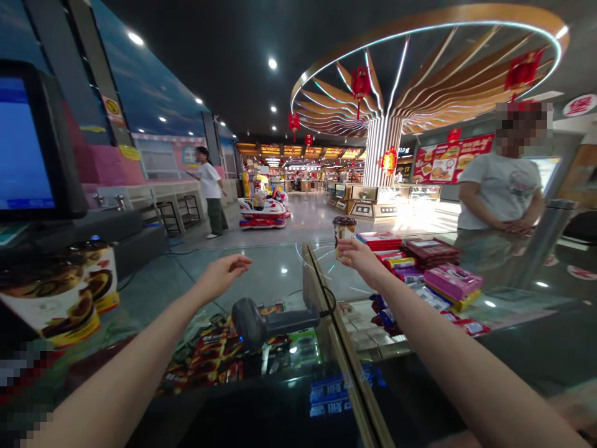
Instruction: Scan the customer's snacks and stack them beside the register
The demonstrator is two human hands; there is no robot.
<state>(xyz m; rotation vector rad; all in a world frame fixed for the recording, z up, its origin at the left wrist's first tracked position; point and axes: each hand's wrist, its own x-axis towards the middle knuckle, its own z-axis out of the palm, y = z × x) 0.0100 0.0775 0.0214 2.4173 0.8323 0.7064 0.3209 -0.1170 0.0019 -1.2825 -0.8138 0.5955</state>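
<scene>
The right hand (361, 256) holds a paper cup (344, 231) upright at twelve o'clock, fingers wrapped round its base, over the glass desk (513, 348) toward a person (501, 186) at two o'clock; keeping it level seems the main demand. The left hand (224, 272) hovers at eleven, fingers loose and empty, beyond a barcode scanner (261, 322). Snack boxes (450, 280) line the desk in a mall concourse.
</scene>
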